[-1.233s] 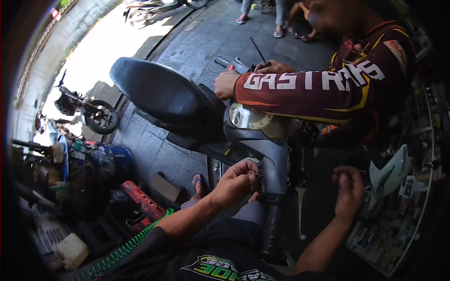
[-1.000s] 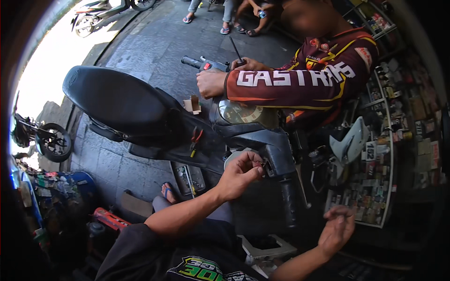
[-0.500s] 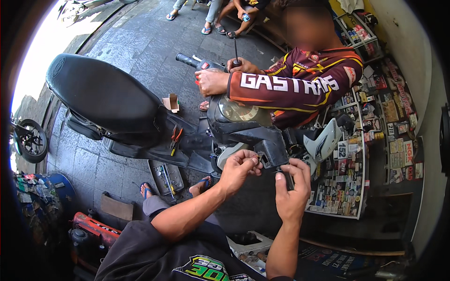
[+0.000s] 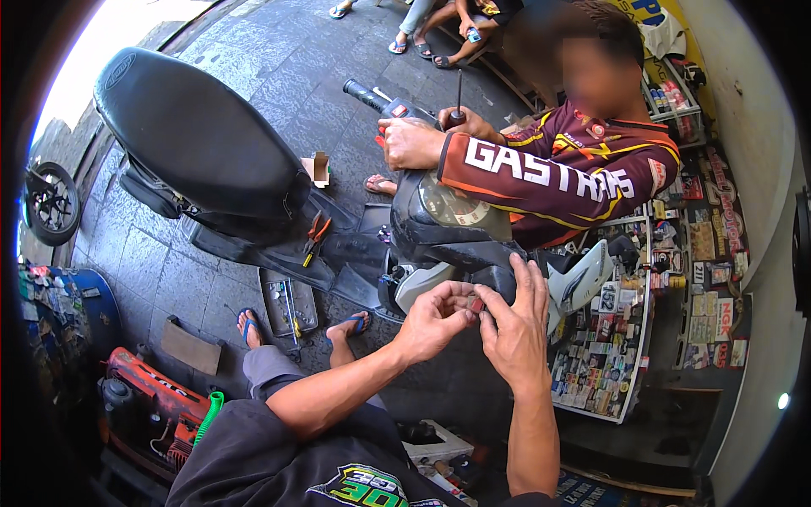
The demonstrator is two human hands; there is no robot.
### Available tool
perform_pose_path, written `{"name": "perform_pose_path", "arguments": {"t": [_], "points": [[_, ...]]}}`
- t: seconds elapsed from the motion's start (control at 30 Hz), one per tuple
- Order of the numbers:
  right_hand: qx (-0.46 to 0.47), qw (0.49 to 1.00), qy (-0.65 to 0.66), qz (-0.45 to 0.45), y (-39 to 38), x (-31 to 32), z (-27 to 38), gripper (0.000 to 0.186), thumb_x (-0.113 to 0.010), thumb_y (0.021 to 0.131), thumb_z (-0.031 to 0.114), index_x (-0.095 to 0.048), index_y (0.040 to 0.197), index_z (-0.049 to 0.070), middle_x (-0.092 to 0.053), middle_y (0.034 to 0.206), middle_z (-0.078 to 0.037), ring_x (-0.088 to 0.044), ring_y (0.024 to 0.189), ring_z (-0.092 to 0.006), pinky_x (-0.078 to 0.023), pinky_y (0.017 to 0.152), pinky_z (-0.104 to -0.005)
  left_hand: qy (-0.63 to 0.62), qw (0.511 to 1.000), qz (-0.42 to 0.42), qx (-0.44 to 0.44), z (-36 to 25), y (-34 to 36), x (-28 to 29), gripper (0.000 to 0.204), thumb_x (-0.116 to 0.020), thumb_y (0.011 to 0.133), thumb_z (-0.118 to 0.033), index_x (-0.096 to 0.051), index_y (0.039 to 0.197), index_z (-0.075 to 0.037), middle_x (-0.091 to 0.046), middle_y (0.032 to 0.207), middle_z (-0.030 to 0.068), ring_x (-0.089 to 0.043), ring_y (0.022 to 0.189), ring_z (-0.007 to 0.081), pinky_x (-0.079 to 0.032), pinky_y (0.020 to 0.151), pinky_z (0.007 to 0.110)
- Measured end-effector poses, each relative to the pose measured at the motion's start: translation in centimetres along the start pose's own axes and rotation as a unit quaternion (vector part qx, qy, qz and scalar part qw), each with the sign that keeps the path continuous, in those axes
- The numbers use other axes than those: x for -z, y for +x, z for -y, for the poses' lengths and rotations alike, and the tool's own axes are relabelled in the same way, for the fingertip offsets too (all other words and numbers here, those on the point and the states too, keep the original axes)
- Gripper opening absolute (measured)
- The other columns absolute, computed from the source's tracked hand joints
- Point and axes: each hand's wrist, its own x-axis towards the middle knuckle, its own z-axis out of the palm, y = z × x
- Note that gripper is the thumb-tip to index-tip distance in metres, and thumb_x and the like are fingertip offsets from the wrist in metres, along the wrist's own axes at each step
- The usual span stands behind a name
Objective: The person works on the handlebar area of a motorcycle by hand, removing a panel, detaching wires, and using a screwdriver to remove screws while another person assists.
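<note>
My left hand pinches a small red piece at the scooter's near handlebar. My right hand has its thumb and forefinger on that piece, its other fingers reaching up over the black handlebar housing, which hides part of the work. Just beyond is the dashboard with its round gauge. Across it a co-worker grips the far handlebar area with one hand and holds an upright screwdriver in the other.
The scooter's black seat extends left, with pliers on the floorboard and a small carton beyond. Below are a metal tool tray and red compressor. A display case stands right; other people's legs are behind.
My right hand has risen from the lower right to meet my left at the handlebar; both now finger the small piece. The view has shifted, showing more of the right-hand wall.
</note>
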Motion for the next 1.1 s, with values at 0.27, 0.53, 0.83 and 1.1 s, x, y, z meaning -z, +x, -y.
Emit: {"name": "perform_pose_path", "arguments": {"t": [0.27,0.53,0.83,1.1], "points": [[0.015,0.999,0.026,-0.015,0.4,-0.4,-1.0,0.024,-0.069,0.088,0.013,-0.075,0.111,0.009,-0.043,0.151,-0.020,-0.036,0.141,-0.0440,-0.025,0.118,-0.0587,-0.008,1.000,0.002,-0.003,0.4,0.2,0.3,0.033,-0.059,0.097,0.000,-0.056,0.129,0.004,-0.068,0.112,0.0083,-0.064,0.098,0.0112,-0.054,0.089,0.028],[0.013,0.998,0.042,-0.044,0.4,-1.1,-1.1,0.017,-0.067,0.091,0.014,-0.076,0.104,0.009,-0.048,0.148,-0.017,-0.038,0.140,-0.0428,-0.024,0.118,-0.0595,0.039,0.998,-0.041,-0.014,1.0,0.5,-0.1,0.028,-0.063,0.096,-0.003,-0.057,0.123,0.003,-0.068,0.100,0.0051,-0.064,0.089,0.0092,-0.055,0.081,0.027],[0.008,0.998,0.056,-0.039,0.4,-1.1,-1.1,0.015,-0.067,0.089,0.011,-0.077,0.101,0.008,-0.050,0.146,-0.016,-0.038,0.140,-0.0418,-0.024,0.118,-0.0591,-0.025,1.000,-0.012,0.004,1.6,1.2,0.6,0.023,-0.062,0.095,0.000,-0.058,0.117,0.002,-0.069,0.103,0.0077,-0.066,0.090,0.0119,-0.056,0.082,0.029],[0.002,0.998,0.057,-0.037,0.5,-1.1,-1.3,0.017,-0.068,0.087,0.010,-0.077,0.102,0.008,-0.050,0.145,-0.017,-0.039,0.140,-0.0424,-0.025,0.117,-0.0592,-0.033,0.999,0.017,0.012,0.9,0.7,0.5,0.031,-0.064,0.094,-0.001,-0.056,0.124,0.003,-0.068,0.107,0.0070,-0.066,0.097,0.0123,-0.056,0.089,0.030]]}}
